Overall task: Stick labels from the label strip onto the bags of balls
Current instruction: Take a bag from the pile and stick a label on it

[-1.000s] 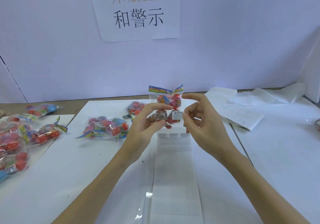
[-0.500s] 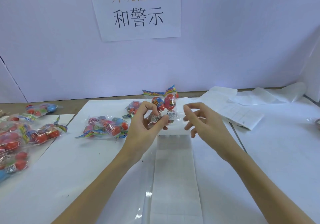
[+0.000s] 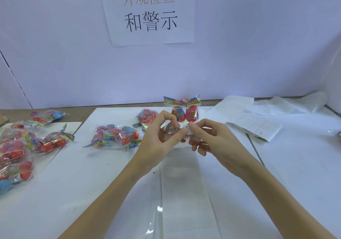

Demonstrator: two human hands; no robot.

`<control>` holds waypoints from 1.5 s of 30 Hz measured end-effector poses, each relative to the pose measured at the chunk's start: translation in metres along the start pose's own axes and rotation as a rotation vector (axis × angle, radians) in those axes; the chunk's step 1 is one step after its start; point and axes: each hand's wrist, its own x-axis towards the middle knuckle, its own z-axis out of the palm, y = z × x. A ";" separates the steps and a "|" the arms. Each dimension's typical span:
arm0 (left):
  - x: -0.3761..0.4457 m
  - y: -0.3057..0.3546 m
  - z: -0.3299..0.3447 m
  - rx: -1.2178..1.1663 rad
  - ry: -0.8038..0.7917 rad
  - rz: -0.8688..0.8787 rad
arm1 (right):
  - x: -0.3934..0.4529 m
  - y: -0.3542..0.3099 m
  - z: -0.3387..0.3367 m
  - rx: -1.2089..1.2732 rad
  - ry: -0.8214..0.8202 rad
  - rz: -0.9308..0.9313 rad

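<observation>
A clear bag of red and blue balls (image 3: 184,112) with a rainbow header stands upright above the table's middle. My left hand (image 3: 158,141) pinches its lower left part between thumb and fingers. My right hand (image 3: 210,139) pinches the lower right part, thumb on a small white warning label (image 3: 186,127) stuck on the bag. The white label strip (image 3: 182,192) lies flat below both hands, running toward the near edge.
Other bags of balls lie at centre-left (image 3: 116,136), behind the left hand (image 3: 146,117) and piled at the far left (image 3: 16,146). Folded label sheets (image 3: 258,126) and crumpled backing paper (image 3: 287,105) lie at the right. A paper sign (image 3: 149,11) hangs on the back wall.
The bag tilted left, then came back upright. My right hand let go for a moment and now pinches the bag's lower right part at the label again.
</observation>
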 end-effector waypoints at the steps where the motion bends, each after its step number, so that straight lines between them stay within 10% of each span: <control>1: 0.005 0.000 0.000 0.026 0.003 -0.003 | 0.001 -0.002 -0.003 0.011 0.030 0.020; 6: 0.022 -0.009 -0.010 0.199 0.434 -0.112 | 0.001 -0.025 -0.028 0.538 0.055 0.088; 11: 0.009 -0.045 -0.051 1.092 0.154 -0.153 | -0.010 -0.038 -0.043 1.335 -0.721 -0.166; 15: 0.012 -0.055 -0.055 1.371 0.037 -0.224 | -0.006 -0.024 -0.033 1.185 -0.630 -0.074; 25: 0.014 -0.043 -0.049 1.031 0.362 0.054 | 0.005 0.004 -0.006 0.712 -0.227 0.109; 30: 0.011 -0.014 -0.028 0.571 0.407 0.173 | 0.001 0.007 0.004 -0.036 0.166 -0.261; 33: 0.005 -0.004 -0.015 0.426 0.282 0.182 | -0.001 0.008 0.012 -0.309 0.134 -0.414; 45: 0.008 -0.007 -0.006 0.121 0.242 -0.133 | 0.004 0.007 0.002 -0.232 0.366 -0.291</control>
